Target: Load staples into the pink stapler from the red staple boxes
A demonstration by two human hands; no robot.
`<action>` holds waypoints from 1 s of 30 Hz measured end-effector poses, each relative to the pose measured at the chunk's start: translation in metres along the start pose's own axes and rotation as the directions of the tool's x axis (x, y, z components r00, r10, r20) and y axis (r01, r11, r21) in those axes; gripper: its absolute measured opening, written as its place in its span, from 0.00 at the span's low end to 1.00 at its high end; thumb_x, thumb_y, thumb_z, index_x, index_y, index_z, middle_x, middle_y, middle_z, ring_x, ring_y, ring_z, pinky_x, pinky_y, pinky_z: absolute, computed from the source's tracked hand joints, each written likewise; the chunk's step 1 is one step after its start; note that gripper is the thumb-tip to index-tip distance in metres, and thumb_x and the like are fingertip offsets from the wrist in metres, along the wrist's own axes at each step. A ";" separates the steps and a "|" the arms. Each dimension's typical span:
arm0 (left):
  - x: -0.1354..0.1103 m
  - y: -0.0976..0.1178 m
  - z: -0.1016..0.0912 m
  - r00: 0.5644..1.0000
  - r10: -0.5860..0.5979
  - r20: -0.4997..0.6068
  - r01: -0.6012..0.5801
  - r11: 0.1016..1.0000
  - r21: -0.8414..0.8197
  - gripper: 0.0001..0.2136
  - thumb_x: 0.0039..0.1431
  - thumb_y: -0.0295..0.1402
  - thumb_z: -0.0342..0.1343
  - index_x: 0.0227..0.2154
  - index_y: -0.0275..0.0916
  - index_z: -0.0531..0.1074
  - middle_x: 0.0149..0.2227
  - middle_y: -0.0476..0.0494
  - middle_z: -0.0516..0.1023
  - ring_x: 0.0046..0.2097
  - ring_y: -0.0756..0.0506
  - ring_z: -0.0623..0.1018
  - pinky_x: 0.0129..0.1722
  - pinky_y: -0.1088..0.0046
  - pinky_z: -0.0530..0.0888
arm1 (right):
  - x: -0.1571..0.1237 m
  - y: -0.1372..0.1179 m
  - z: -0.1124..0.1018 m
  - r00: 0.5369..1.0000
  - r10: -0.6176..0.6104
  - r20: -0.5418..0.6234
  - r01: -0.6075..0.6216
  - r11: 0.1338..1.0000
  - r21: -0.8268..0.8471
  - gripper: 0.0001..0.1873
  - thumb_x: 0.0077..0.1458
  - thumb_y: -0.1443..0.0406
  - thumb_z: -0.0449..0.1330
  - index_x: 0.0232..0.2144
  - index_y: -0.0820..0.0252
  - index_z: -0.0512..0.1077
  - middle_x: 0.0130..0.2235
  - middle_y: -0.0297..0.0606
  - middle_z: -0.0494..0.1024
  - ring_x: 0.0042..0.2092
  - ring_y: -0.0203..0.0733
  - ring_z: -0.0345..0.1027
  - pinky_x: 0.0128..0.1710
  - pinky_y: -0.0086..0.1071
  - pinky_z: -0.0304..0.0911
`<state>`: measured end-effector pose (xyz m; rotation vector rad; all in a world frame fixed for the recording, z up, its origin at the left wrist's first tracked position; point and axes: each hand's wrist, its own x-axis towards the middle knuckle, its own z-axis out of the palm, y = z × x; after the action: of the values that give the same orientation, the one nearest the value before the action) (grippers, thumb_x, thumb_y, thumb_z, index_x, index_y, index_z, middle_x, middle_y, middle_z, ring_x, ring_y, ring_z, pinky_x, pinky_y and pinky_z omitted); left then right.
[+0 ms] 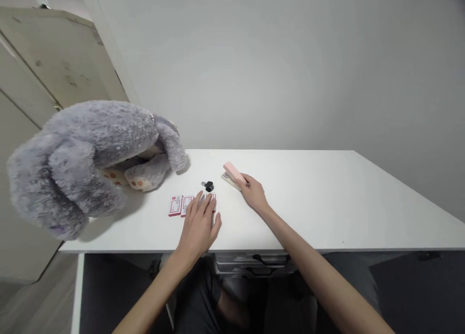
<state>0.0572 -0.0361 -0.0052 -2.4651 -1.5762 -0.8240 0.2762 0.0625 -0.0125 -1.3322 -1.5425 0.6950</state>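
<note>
Left hand (198, 223) lies flat, fingers loosely spread, fingertips on the rightmost of 3 small red-and-white boxes (180, 205) set in a row near the table's front. Right hand (253, 191) reaches further in, fingers curled at the near end of a pink stapler (233, 173); cannot tell whether they actually clamp it. Stapler sits mid-table, its pink top seemingly tilted up off a pale base. Judged rigid, fairly light, smooth-shelled; best held across the body near the hinge, as a raised top would flop. Boxes likely thin card, light, crushable; take by the side edges. Small black object (208, 185) lies between the hands. Table (345, 203): room for moving lies rightward; front edge close behind the left wrist; grey plush toy (87, 159) crowds the left end.
</note>
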 end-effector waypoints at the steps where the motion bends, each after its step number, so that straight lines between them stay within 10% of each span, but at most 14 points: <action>1: -0.001 0.001 -0.001 1.000 -0.009 -0.003 0.009 1.000 0.009 0.21 0.72 0.34 0.51 0.65 0.42 0.70 0.67 0.34 0.73 0.74 0.26 0.62 0.69 0.35 0.65 | 0.009 -0.005 0.015 1.000 -0.011 0.018 0.011 1.000 0.006 0.22 0.68 0.47 0.57 0.53 0.49 0.81 0.54 0.40 0.85 0.53 0.57 0.77 0.54 0.46 0.69; 8: -0.003 -0.001 0.001 1.000 -0.030 0.010 0.030 0.999 -0.023 0.25 0.72 0.34 0.52 0.70 0.41 0.63 0.71 0.32 0.69 0.75 0.26 0.60 0.69 0.35 0.66 | 0.034 -0.012 0.067 0.983 -0.120 0.142 0.098 0.983 0.157 0.27 0.67 0.49 0.60 0.61 0.55 0.74 0.59 0.46 0.82 0.58 0.52 0.76 0.58 0.45 0.70; 13: -0.004 0.004 -0.007 0.990 0.144 0.003 -0.143 0.988 -0.058 0.18 0.73 0.30 0.48 0.63 0.41 0.69 0.64 0.34 0.76 0.69 0.32 0.71 0.66 0.46 0.72 | 0.006 0.011 0.014 0.969 -0.164 0.183 0.134 0.977 0.166 0.22 0.66 0.51 0.61 0.54 0.56 0.77 0.56 0.47 0.83 0.54 0.49 0.78 0.59 0.45 0.71; 18: -0.008 0.009 -0.014 0.969 0.182 0.170 -0.160 0.978 -0.135 0.13 0.76 0.33 0.45 0.52 0.42 0.74 0.44 0.42 0.83 0.40 0.43 0.84 0.39 0.67 0.78 | -0.033 0.021 -0.043 0.967 -0.147 0.206 0.136 0.989 0.064 0.15 0.66 0.54 0.60 0.46 0.53 0.80 0.49 0.41 0.85 0.50 0.49 0.78 0.55 0.44 0.70; 30: -0.003 0.013 -0.020 0.967 0.102 0.235 -0.049 0.974 -0.221 0.12 0.74 0.35 0.48 0.46 0.42 0.77 0.32 0.48 0.84 0.31 0.47 0.82 0.31 0.72 0.69 | -0.046 0.014 -0.048 0.980 -0.131 0.151 0.129 0.991 0.021 0.14 0.66 0.56 0.57 0.40 0.53 0.82 0.43 0.40 0.85 0.44 0.49 0.77 0.47 0.41 0.70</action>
<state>0.0595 -0.0515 0.0130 -2.8588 -1.5234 -0.7359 0.3236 0.0144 -0.0190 -1.1802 -1.7287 0.7359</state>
